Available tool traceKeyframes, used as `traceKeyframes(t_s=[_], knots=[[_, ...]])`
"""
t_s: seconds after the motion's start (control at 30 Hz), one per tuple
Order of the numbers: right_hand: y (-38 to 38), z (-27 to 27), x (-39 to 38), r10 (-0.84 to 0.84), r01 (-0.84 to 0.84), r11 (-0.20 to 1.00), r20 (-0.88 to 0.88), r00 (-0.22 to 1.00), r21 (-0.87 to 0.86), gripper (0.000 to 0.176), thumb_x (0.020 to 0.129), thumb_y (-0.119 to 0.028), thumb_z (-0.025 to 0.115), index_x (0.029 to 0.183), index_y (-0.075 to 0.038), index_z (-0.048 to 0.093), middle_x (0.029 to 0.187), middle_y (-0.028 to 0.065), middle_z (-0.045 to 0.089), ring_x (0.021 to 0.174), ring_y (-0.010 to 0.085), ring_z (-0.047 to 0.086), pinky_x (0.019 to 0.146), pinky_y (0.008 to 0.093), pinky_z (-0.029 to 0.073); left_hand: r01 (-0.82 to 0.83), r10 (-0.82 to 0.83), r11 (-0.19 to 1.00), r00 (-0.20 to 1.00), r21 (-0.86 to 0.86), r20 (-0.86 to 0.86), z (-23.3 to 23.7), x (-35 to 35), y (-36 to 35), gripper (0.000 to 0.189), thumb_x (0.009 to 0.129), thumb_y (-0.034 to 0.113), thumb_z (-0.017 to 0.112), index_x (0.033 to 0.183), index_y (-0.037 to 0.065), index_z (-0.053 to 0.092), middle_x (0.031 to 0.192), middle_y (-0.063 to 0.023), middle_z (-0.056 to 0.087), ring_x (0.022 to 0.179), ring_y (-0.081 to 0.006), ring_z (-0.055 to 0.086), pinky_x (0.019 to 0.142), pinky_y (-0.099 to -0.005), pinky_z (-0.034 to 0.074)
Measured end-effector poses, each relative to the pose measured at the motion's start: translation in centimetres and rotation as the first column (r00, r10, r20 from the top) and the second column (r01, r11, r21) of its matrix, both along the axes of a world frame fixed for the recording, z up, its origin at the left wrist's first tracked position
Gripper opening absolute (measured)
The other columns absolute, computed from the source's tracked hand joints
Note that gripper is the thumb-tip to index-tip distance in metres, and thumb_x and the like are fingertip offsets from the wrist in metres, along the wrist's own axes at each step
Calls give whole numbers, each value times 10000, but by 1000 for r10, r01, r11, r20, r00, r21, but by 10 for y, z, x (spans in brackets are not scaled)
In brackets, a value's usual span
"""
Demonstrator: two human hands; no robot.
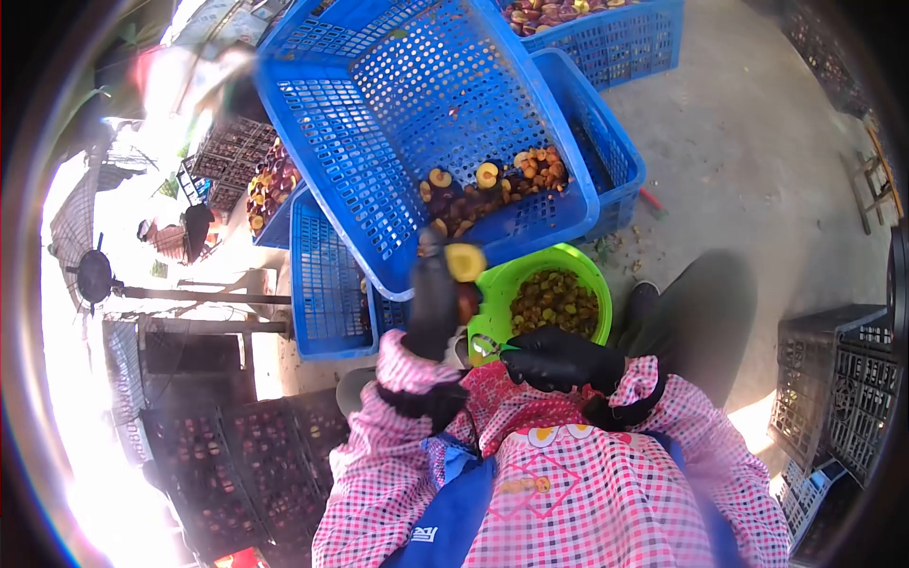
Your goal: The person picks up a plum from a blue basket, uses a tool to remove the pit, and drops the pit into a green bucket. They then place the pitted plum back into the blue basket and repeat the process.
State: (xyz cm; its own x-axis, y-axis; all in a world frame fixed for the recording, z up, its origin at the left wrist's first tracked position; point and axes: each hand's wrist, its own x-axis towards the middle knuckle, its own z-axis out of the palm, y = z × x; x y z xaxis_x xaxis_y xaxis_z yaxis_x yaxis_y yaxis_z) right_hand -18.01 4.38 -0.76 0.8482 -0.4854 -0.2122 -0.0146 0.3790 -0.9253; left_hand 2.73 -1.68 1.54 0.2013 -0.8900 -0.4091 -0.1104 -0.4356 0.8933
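I am seeing one halved fruit (465,262), which my left hand (434,312) is pinching at its fingertips beside one green bowl (491,295) of pits. My right hand (561,360) is gripping one small tool (487,346). Four blue crates (327,284) are crowding ahead.

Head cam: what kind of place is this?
Probably an outdoor fruit-pitting yard. A tilted blue crate holds halved fruit, a green basin holds what look like pits, and the gloved left hand grips a fruit half while the right hand holds a small tool. Bare concrete floor.
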Motion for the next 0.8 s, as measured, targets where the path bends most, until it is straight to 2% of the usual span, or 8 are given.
traceKeyframes(t_s=[0.07, 0.13, 0.2, 0.23, 0.37, 0.5, 0.6, 0.8], knots=[[2, -16, 0, -177, 176, 984, -68, 982, -24, 388, 961, -387, 516, 841, -38, 635, 615, 58, 600, 557, 190, 607, 530, 343, 429, -222, 261, 892, 964, -393, 46, 21, 35, -9, 652, 1001, 557, 297, 857, 17, 631, 643, -65, 617, 462, -152, 573, 408, -275, 452], [1, -23, -2, -281, 252, 939, -102, 954, -234, 358, 944, -384, 537, 852, -54, 643, 635, 101, 611, 589, 248, 625, 552, 374, 449, -98, 319, 899, 813, -426, 487, 85, 67, -7, 544, 1002, 480, 399, 918, -5, 632, 750, -107, 656, 625, -207, 640, 543, -347, 509], [-4, -25, -2, -391, 307, 844, -112, 914, -441, 330, 927, -381, 559, 863, -70, 650, 655, 143, 621, 620, 305, 644, 574, 405, 469, 376, 251, 893, 39, -247, 967, 91, 123, -31, 413, 948, 376, 544, 998, -22, 639, 911, -157, 675, 860, -287, 648, 760, -414, 506], [-4, -22, -2, -415, 281, 805, -158, 896, -522, 314, 907, -389, 581, 863, -87, 654, 686, 161, 625, 658, 338, 643, 592, 433, 479, 501, 313, 816, 39, -290, 949, 93, 115, -43, 354, 872, 301, 642, 1056, -1, 652, 1055, -181, 657, 1022, -339, 591, 917, -431, 441], [-8, -25, -2, -468, 297, 751, -158, 870, -591, 308, 871, -409, 626, 842, -103, 640, 697, 151, 633, 661, 357, 645, 575, 462, 493, 565, -72, 811, 356, -154, 932, 17, 68, -128, 428, 823, 353, 687, 1130, 58, 646, 1041, -185, 672, 969, -369, 638, 887, -444, 480], [-16, -24, -12, -570, 385, 663, -100, 815, -642, 312, 849, -400, 660, 830, -91, 618, 682, 145, 628, 636, 354, 641, 550, 459, 489, 535, -421, 783, 82, 316, 903, -92, 27, -210, 497, 804, 452, 641, 1176, 122, 619, 1063, -165, 673, 1003, -380, 637, 869, -448, 500], [-21, -21, -17, -610, 433, 702, -163, 776, -565, 292, 845, -369, 679, 828, -87, 602, 664, 144, 616, 606, 346, 635, 540, 448, 489, 759, -606, 472, -89, 448, 790, -149, 27, -255, 432, 761, 385, 696, 1101, 125, 636, 981, -147, 690, 914, -348, 666, 787, -432, 523], [-24, -22, -17, -628, 482, 698, -130, 767, -529, 278, 852, -348, 677, 830, -83, 598, 649, 141, 606, 591, 337, 633, 527, 435, 490, 847, -569, 421, -31, 324, 822, -160, 46, -269, 417, 730, 332, 731, 1047, 76, 644, 953, -166, 676, 859, -334, 671, 746, -417, 530]])
